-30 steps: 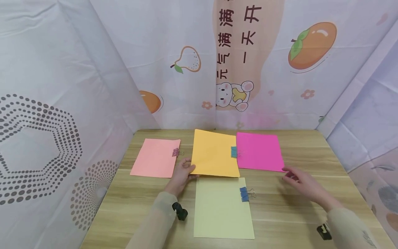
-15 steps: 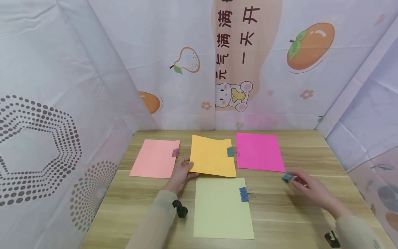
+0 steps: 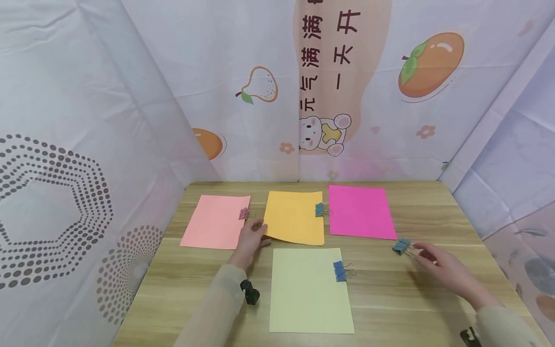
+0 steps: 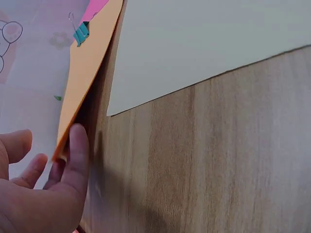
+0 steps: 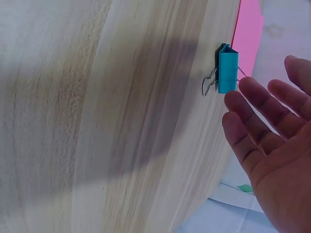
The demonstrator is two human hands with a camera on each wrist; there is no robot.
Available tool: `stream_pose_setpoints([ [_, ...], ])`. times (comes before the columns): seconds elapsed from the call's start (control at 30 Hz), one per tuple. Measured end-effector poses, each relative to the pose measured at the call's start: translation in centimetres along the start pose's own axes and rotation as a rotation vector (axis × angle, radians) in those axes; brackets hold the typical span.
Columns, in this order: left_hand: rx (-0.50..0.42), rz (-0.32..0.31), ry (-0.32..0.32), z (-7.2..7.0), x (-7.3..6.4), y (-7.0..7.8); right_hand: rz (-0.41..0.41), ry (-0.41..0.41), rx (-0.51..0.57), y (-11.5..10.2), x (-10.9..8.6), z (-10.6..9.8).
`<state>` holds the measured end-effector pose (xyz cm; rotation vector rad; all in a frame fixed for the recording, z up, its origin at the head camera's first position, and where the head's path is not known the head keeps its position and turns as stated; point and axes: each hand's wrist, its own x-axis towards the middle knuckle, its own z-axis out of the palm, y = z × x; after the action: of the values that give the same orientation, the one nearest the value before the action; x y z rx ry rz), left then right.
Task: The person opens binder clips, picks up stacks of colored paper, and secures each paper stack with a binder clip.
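The left hand (image 3: 250, 239) is at the lower left corner of the orange-yellow paper sheets (image 3: 292, 217). In the left wrist view its fingers lie under the slightly raised corner, and the thumb stands apart from the paper. A teal binder clip (image 3: 319, 209) bites the right edge of these sheets. The right hand (image 3: 442, 265) hovers beside a loose teal binder clip (image 5: 228, 70) near the lower right corner of the magenta paper (image 3: 362, 212). Its fingers are fairly straight, close to the clip's wire handle; whether they touch it I cannot tell.
Salmon-pink paper (image 3: 214, 221) with a mauve binder clip (image 3: 244, 213) lies at the left. Pale yellow paper (image 3: 310, 294) with a blue binder clip (image 3: 340, 271) lies in front. A printed curtain (image 3: 243, 159) hangs behind the wooden table (image 3: 403, 308).
The orange-yellow sheets have come down flatter and a little left, and the thumb is off them. The teal clip now stands on the table, and the right hand has drawn back rightward from it.
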<state>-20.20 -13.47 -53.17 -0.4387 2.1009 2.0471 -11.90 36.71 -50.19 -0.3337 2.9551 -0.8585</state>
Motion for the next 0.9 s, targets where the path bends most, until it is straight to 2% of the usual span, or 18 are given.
stream_pose_setpoints([
  [0.1,0.158,0.04,0.043,0.2,0.0,0.0,0.02,-0.001,-0.023,0.1,0.1,-0.1],
  [0.3,0.46,0.194,0.068,0.4,0.0,-0.5,0.054,-0.014,-0.027,0.0,0.3,-0.4],
  [0.47,0.628,0.292,0.055,0.7,-0.5,-0.7,0.076,-0.018,-0.037,0.0,0.6,-0.5],
  [0.53,0.665,0.32,0.037,0.9,-0.7,-0.7,0.085,-0.018,-0.04,0.1,0.7,-0.4],
  [0.9,0.946,0.322,-0.015,1.8,-1.3,-1.4,0.122,-0.03,-0.025,0.1,1.2,-0.6],
])
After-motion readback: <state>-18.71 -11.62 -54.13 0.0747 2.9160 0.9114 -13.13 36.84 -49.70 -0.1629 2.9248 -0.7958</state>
